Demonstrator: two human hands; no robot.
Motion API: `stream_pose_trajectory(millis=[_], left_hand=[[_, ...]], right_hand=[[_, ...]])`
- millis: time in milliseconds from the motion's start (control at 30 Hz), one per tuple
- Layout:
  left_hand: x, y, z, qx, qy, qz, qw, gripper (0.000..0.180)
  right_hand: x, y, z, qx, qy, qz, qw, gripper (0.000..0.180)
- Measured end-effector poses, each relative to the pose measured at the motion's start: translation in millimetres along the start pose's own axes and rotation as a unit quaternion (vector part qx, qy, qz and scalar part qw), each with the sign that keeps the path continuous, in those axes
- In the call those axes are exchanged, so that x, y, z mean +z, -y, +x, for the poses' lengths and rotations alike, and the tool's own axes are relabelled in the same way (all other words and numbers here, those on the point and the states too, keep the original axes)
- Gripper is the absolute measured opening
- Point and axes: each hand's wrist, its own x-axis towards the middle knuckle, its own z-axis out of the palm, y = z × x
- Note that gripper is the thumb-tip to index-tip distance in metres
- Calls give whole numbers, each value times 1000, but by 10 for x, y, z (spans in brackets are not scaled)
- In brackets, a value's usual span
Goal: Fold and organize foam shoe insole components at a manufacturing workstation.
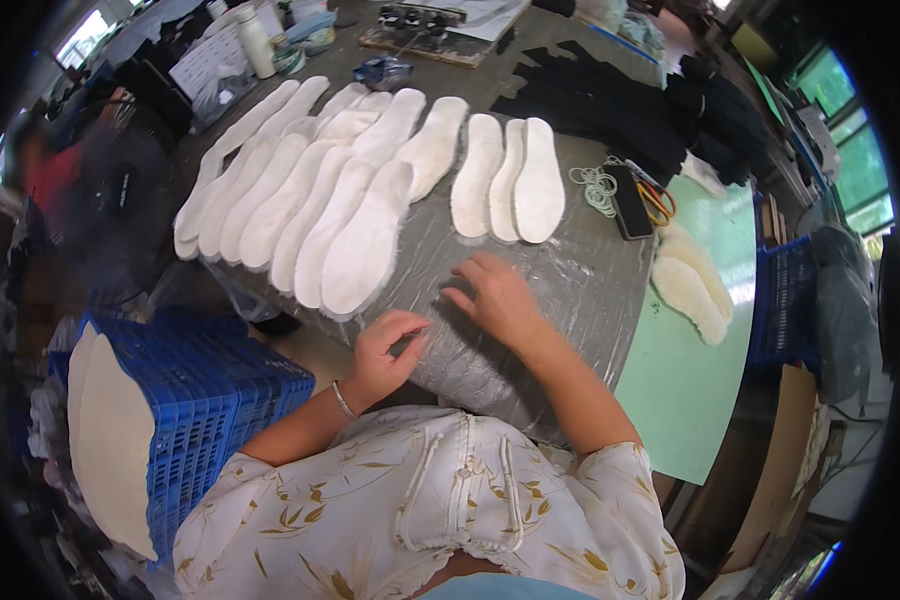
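Two bare hands rest on a counter [570,290] wrapped in wrinkled, shiny grey plastic film. The left hand [385,355] sits at the film's near edge with fingers curled loosely inward, holding nothing; the right hand [495,295] lies flat just beyond it, fingers spread on the film, also holding nothing. Nearest the hands, just above the left one, lies a white fleecy insole [363,245], the closest of a long overlapping row of insoles [290,180] fanned across the film, all soft, fuzzy-edged and foot-shaped. Right of that row, three more insoles [510,180] lie side by side, directly beyond the right hand. Nothing lies between the hands and the nearest insole. Further right of the three sit a heap of pale rubber bands [598,188], a flat black device [628,203] and orange-handled scissors [656,203]. Beyond those, black fabric pieces [600,100] pile up. A pale green tabletop [690,370] adjoins the film on the right, carrying two more insoles [692,285]. Left of the left hand stands a blue plastic crate [205,400] with tan sheets [110,440] leaning against it. Windows show at the room's far right
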Motion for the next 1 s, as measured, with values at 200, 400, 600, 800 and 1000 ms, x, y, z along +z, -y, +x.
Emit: stream_pose_trajectory(millis=[200,400,600,800,1000], left_hand=[[-667,327,-294,-17,-199,95,975,15],[-1138,666,-268,48,-191,275,941,20],[-1257,830,-192,76,-109,383,914,18],[-1268,860,-167,105,-80,386,913,15],[-1132,559,99,134,-91,315,935,31]], right_hand=[[810,977,312,-112,58,18,992,41],[1178,908,463,-139,-3,-60,989,13],[757,924,697,-43,-70,1,997,12],[238,619,983,146,-90,187,967,19],[337,656,964,147,-15,200,969,21]])
